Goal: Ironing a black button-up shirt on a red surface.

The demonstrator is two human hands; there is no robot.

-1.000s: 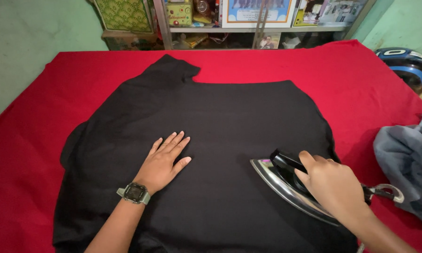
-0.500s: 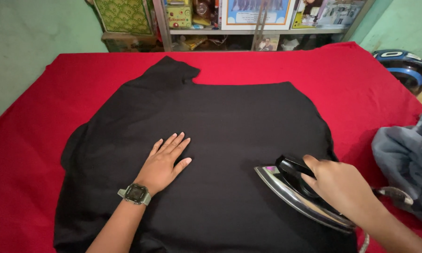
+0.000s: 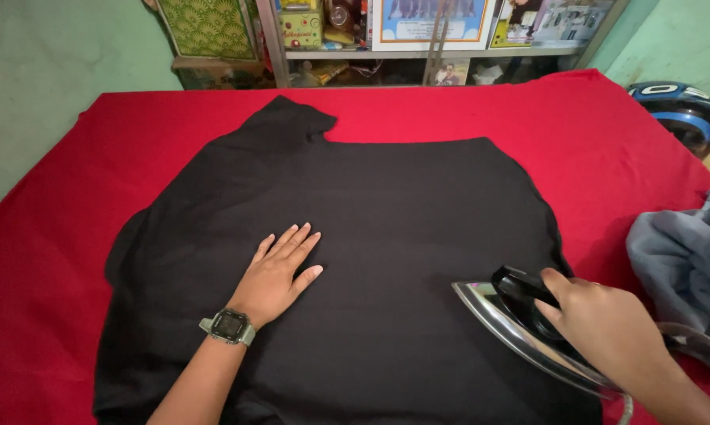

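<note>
Red cloth (image 3: 607, 126) covers the table, and on it the black shirt (image 3: 386, 205) lies spread flat. My left hand (image 3: 280, 271) rests open on the shirt's middle. My right hand (image 3: 607, 330) grips the iron (image 3: 520, 330) at the shirt's near right corner. Most of the shirt looks smooth; the far collar seems undone.

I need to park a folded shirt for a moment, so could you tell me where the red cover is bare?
Bare red cover lies left of the black garment, and across the far edge before the shelf. The right side is crowded: iron, right hand, grey cloth pile.
</note>
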